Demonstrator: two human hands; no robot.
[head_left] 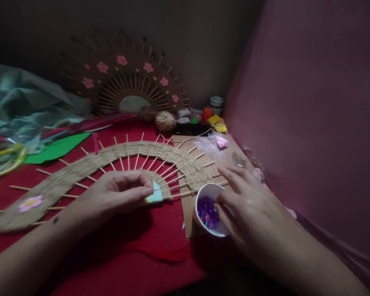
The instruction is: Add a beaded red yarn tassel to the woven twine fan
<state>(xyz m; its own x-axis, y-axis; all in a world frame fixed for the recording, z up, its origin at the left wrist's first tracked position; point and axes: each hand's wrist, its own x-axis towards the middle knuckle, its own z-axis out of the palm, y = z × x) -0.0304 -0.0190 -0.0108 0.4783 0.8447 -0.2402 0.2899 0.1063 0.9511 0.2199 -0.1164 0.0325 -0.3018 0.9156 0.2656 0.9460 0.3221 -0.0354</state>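
Note:
A half-round woven fan (pixel 117 158) of twine and wooden sticks lies flat on the red cloth (pixel 160 242). A pink flower (pixel 30 202) is stuck on its left end. My left hand (pixel 117 193) rests on the fan's centre, thumb and fingers pinched on a thin stick beside the pale blue hub (pixel 156 196). My right hand (pixel 249 205) reaches into a white paper cup (pixel 208 195) tilted toward me, which holds several purple beads (pixel 207 211). Its fingers touch the cup's rim; I cannot tell if they hold a bead.
A finished brown fan (pixel 126 78) with pink flowers stands against the back wall. A ball of twine (pixel 165 121), coloured clay lumps (pixel 214 120), a small jar (pixel 216 102) and a cardboard sheet (pixel 203 152) lie behind. Green paper (pixel 58 149) and scissors (pixel 6 158) sit left.

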